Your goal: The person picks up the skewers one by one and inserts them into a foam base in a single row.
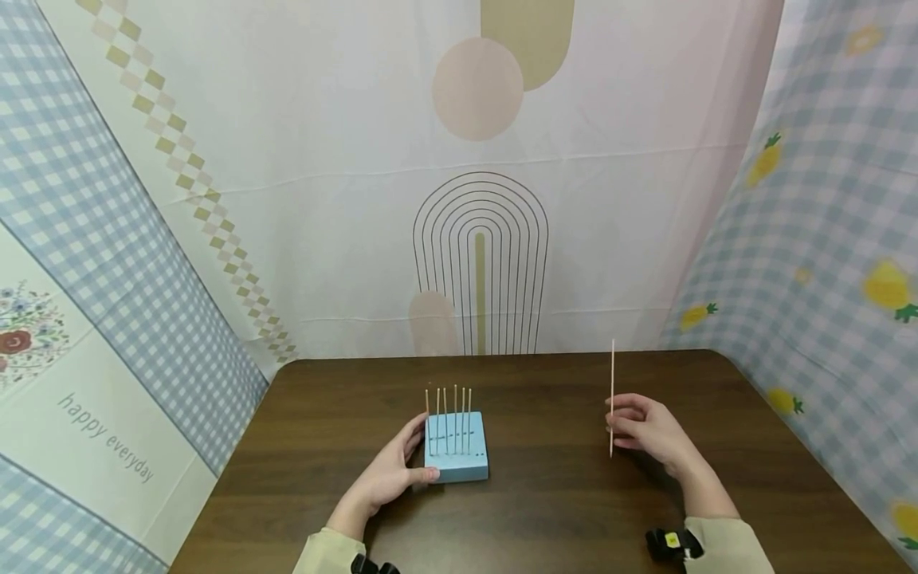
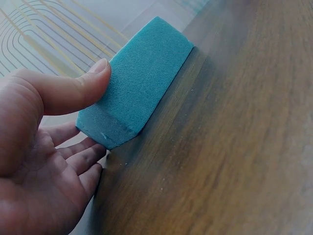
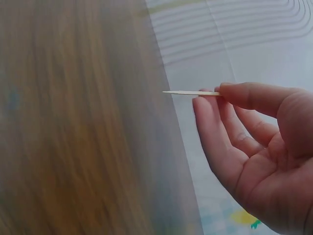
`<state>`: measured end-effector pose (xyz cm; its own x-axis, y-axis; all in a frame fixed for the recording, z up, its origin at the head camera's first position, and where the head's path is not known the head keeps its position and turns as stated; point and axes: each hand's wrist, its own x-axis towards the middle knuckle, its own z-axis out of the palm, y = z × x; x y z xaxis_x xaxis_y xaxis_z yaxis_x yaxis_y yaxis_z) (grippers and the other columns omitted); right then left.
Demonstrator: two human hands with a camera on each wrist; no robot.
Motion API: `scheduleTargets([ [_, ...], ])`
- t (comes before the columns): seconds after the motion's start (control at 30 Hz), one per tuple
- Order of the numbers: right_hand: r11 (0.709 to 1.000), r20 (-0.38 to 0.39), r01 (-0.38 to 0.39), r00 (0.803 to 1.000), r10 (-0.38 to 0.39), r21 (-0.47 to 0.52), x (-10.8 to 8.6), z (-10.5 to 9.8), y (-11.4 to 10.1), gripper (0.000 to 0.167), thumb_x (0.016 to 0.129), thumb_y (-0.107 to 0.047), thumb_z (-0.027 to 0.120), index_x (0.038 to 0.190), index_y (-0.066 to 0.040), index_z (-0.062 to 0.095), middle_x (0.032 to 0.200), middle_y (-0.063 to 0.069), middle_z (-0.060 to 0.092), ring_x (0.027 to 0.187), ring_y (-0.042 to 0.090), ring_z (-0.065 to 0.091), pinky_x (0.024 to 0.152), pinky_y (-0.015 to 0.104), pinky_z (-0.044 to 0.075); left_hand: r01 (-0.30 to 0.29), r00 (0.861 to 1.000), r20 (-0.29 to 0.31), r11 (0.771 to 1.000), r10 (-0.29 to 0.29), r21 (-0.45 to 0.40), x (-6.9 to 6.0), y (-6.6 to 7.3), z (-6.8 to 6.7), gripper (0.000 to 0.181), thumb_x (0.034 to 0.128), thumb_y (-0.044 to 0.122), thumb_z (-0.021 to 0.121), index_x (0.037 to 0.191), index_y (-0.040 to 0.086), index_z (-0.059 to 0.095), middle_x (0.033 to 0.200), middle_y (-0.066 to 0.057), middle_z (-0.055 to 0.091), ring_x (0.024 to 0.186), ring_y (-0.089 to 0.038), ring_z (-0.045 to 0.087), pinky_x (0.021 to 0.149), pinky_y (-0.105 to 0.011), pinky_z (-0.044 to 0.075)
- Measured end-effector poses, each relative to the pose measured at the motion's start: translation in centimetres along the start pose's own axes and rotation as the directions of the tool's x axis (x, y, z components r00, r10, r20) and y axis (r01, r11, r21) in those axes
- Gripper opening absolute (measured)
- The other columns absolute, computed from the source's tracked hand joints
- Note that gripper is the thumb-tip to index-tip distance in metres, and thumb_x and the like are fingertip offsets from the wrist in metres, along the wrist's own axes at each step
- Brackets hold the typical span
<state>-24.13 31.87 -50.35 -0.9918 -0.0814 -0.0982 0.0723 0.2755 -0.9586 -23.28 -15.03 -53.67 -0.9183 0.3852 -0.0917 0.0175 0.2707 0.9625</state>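
Note:
A light blue foam block (image 1: 462, 472) stands on the table left of centre, with several thin wooden skewers (image 1: 455, 406) upright in its top. My left hand (image 1: 387, 477) holds the block at its left end. In the left wrist view the thumb (image 2: 83, 90) lies on the block's front face (image 2: 146, 73), while the other fingers are at its end, partly hidden. Well to the right, my right hand (image 1: 658, 430) pinches one wooden skewer (image 1: 613, 371) upright above the table. Its pointed lower tip (image 3: 176, 92) sticks out below the fingers in the right wrist view.
The dark brown wooden table (image 1: 545, 510) runs back to a white patterned cloth (image 1: 344, 263). Blue checked cloths hang on the left (image 1: 107, 175) and right (image 1: 810, 319). A few small dark holes show in the block's top near its right front corner.

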Motion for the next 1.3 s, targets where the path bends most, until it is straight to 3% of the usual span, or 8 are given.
scheduleTargets([
  [0.27, 0.999, 0.001, 0.05, 0.999, -0.05, -0.009, 0.2, 2.3, -0.8, 0.045, 0.105, -0.012, 0.07, 0.142, 0.008, 0.055, 0.124, 0.028, 0.067, 0.108, 0.037, 0.072, 0.083, 0.039, 0.063, 0.0, 1.0, 0.006, 1.0, 0.0, -0.005, -0.1, 0.0, 0.0, 0.104, 0.0908, 0.01, 0.086, 0.172, 0.011, 0.022, 0.175, -0.023, 0.022, 0.16, -0.045, 0.021, 0.122, -0.063, 0.027],
  [0.4, 0.997, -0.007, 0.073, 0.997, -0.073, 0.032, 0.0, 4.0, -1.5, 0.043, 0.104, -0.011, 0.072, 0.139, 0.01, 0.057, 0.123, 0.028, 0.067, 0.107, 0.037, 0.072, 0.084, 0.037, 0.062, 0.004, 1.0, 0.016, 1.0, -0.004, -0.017, -0.2, -0.1, 0.2, 0.104, 0.0909, 0.01, 0.086, 0.172, 0.011, 0.022, 0.175, -0.023, 0.021, 0.16, -0.045, 0.02, 0.122, -0.063, 0.027],
  [0.67, 0.977, 0.018, 0.167, 0.985, -0.171, 0.132, -0.4, 8.8, -3.4, 0.031, 0.1, -0.008, 0.077, 0.124, 0.007, 0.063, 0.112, 0.02, 0.069, 0.1, 0.03, 0.074, 0.086, 0.041, 0.063, 0.003, 1.0, 0.022, 1.0, -0.002, -0.026, -0.1, -0.4, 0.3, 0.103, 0.0914, 0.01, 0.086, 0.172, 0.011, 0.022, 0.175, -0.023, 0.02, 0.16, -0.046, 0.02, 0.121, -0.063, 0.029],
  [0.83, 0.966, -0.007, 0.179, 0.983, -0.181, 0.184, -0.4, 12.3, -4.9, 0.024, 0.096, -0.004, 0.08, 0.113, 0.004, 0.066, 0.104, 0.015, 0.07, 0.094, 0.022, 0.074, 0.087, 0.045, 0.062, -0.003, 1.0, 0.019, 1.0, 0.003, -0.028, 0.0, -0.4, 0.2, 0.103, 0.0912, 0.01, 0.086, 0.172, 0.011, 0.022, 0.175, -0.023, 0.02, 0.16, -0.046, 0.019, 0.122, -0.063, 0.028],
  [1.0, 0.949, -0.002, 0.213, 0.976, -0.219, 0.231, -0.2, 15.3, -5.9, 0.025, 0.095, -0.006, 0.081, 0.111, 0.006, 0.066, 0.101, 0.016, 0.069, 0.092, 0.024, 0.074, 0.087, 0.045, 0.062, -0.002, 1.0, 0.018, 1.0, 0.003, -0.027, 0.1, -0.3, 0.2, 0.103, 0.0914, 0.011, 0.086, 0.172, 0.011, 0.022, 0.175, -0.023, 0.02, 0.16, -0.046, 0.019, 0.122, -0.063, 0.028],
  [1.3, 0.945, 0.02, 0.243, 0.967, -0.253, 0.219, 0.0, 17.5, -5.7, 0.025, 0.095, -0.003, 0.081, 0.113, 0.008, 0.067, 0.101, 0.016, 0.071, 0.09, 0.024, 0.074, 0.084, 0.038, 0.063, 0.002, 1.0, 0.01, 1.0, -0.002, -0.026, -0.2, 0.1, -0.1, 0.103, 0.0914, 0.01, 0.086, 0.172, 0.012, 0.022, 0.175, -0.023, 0.019, 0.16, -0.046, 0.019, 0.122, -0.064, 0.028],
])
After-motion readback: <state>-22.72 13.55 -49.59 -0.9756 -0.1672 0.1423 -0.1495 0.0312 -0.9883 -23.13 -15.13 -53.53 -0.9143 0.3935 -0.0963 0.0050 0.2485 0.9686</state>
